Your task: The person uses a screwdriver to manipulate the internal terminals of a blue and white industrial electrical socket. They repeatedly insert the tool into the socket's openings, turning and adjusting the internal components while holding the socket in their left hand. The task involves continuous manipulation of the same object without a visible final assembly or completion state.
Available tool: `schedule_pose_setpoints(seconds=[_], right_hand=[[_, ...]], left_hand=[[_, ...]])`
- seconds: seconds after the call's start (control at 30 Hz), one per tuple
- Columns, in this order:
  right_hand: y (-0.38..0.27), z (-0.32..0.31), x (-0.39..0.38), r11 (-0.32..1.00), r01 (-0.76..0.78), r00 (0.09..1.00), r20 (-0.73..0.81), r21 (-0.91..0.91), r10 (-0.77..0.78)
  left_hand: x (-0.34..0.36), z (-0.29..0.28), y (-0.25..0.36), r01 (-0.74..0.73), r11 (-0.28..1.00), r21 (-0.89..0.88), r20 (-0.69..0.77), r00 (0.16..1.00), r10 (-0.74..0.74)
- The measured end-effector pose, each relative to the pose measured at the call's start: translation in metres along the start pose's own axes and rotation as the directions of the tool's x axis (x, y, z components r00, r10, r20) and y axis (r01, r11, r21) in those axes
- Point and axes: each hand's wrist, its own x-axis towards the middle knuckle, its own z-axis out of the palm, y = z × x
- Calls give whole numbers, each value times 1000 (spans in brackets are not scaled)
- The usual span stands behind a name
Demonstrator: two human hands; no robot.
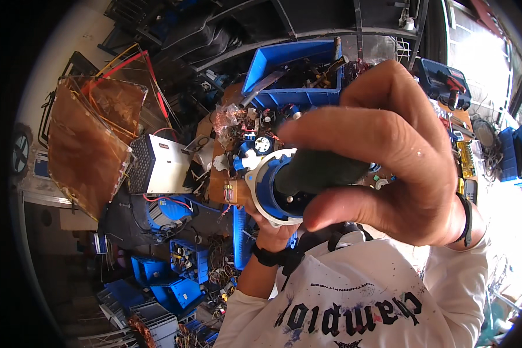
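My left hand (278, 233) is wrapped round the underside of a round white housing with a blue inner ring (265, 184), holding it up with its open end toward me. A small round metal tip shows inside the cup. Large in the foreground, my right hand (400, 156) curls over the housing, thumb and fingers bent round a dark, smooth, rounded piece (325, 171). That piece overlaps the housing's opening; whether it sits inside or just in front, I cannot tell. Its exact kind is unclear. Behind the hands, a white-and-blue fitting (248, 159) lies on the workbench.
A blue bin (296, 52) of tools stands at the bench's back, with a cordless drill (455, 87) in a case to its right. To the left are a white metal box (168, 164) and a brown sheet (90, 139). Blue crates (180, 293) and wires crowd the lower left.
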Motion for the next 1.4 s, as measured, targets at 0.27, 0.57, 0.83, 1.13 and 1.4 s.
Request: schedule_pose_setpoints(seconds=[0.27, 0.57, 0.83, 1.13, 1.4], right_hand=[[-11, 8, 2, 944, -137, 987, -39, 302, 156], [-16, -5, 7, 996, -88, 996, 17, 13, 88], [-1, 14, -3, 975, -29, 992, -115, 220, 55], [-9, 14, 1, 997, -16, 990, -135, 72, 25], [-3, 16, -5, 988, 3, 990, -139, 154, 19]], left_hand=[[0, 11, 0, 47, 998, 35, -82, 996, -44], [-2, 6, -4, 18, 994, -107, -41, 999, -22], [-1, 15, -6, -30, 869, -495, 27, 998, 50], [-11, -3, -6, -37, 957, -288, -27, 999, 31], [-14, 2, -7, -13, 912, -411, 6, 1000, 17]])
